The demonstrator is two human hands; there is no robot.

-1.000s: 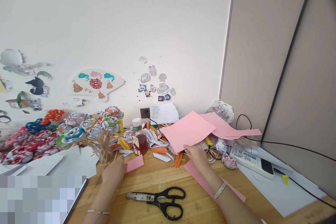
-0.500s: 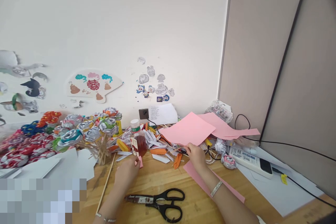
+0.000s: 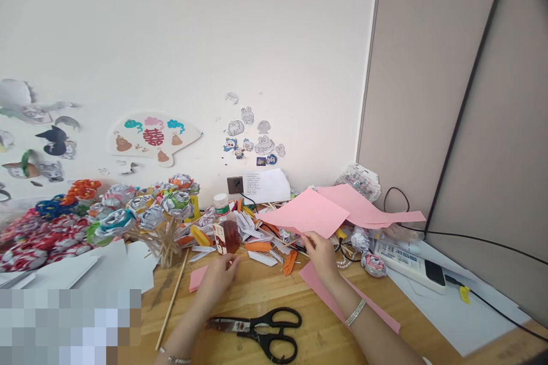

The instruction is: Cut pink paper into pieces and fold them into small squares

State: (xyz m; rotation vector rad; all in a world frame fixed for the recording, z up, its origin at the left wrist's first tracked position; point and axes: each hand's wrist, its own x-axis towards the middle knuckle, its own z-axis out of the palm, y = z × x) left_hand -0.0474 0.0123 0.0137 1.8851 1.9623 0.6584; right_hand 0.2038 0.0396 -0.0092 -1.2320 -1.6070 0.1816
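Observation:
My right hand (image 3: pixel 319 254) pinches the near edge of a large pink paper sheet (image 3: pixel 310 211), which is raised above the clutter. My left hand (image 3: pixel 220 276) hovers over the wooden table, its fingers partly stretched and apart, with nothing visible in them. Just left of that hand lies a small pink paper piece (image 3: pixel 197 278), partly hidden behind the wrist. Black-handled scissors (image 3: pixel 261 328) rest between my forearms. A pink strip (image 3: pixel 379 311) lies beneath my right forearm.
Behind the hands are a bottle of reddish-brown liquid (image 3: pixel 229 228), folded paper scraps (image 3: pixel 261 247) and another pink sheet (image 3: pixel 357 205). Paper flowers (image 3: pixel 115 217) crowd the left, beside a thin wooden stick (image 3: pixel 173 299). A power strip (image 3: pixel 406 265) with a black cable occupies the right.
The small pink piece, earlier at my left fingertips, now lies left of that hand, which has shifted slightly right and opened. The large pink sheet has tilted a little in my right hand.

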